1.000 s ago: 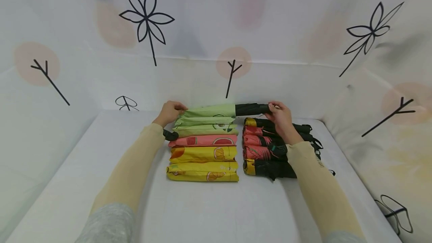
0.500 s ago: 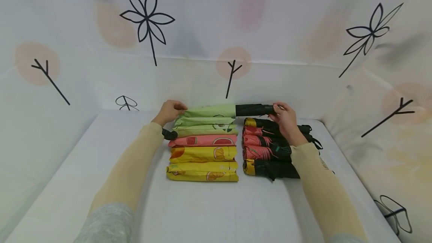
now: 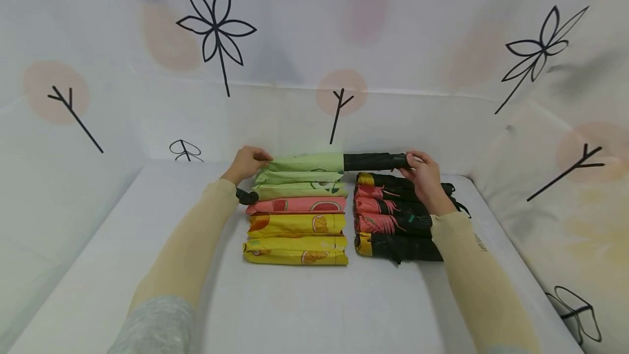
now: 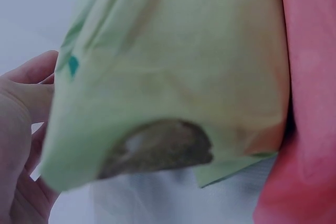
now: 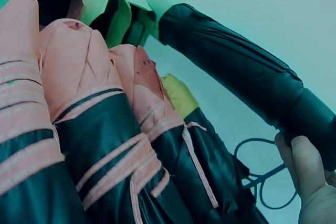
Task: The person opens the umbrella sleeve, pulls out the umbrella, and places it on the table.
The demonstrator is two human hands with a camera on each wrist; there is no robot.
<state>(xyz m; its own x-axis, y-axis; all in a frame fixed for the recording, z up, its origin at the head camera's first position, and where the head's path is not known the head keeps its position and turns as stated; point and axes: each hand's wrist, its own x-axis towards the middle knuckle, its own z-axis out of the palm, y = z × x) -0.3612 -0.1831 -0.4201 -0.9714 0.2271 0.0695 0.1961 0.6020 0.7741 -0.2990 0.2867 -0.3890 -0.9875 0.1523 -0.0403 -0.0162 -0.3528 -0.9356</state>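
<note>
At the back of the table, a folded black umbrella [image 3: 372,161] sticks partway out of a light green sleeve [image 3: 306,163], the rest of it hidden inside. My left hand [image 3: 247,163] pinches the sleeve's left end; in the left wrist view this hand [image 4: 20,129] lies at the edge of the green cloth. At the other end, my right hand [image 3: 425,175] grips the umbrella's handle, with fingers and thumb round it. The right wrist view has the umbrella [image 5: 231,69] slanting from the green opening down to my right hand [image 5: 308,169].
Below the green sleeve lie flat covers in a column: more green ones [image 3: 295,190], a pink watermelon one [image 3: 300,205] and yellow orange-print ones [image 3: 295,251]. Several folded umbrellas [image 3: 378,224], black with pink or yellow, form a column on the right. A white cloth wall [image 3: 285,119] stands close behind.
My right hand has moved right with the umbrella handle, and more black shows outside the green sleeve. The left hand has stayed at the sleeve's end.
</note>
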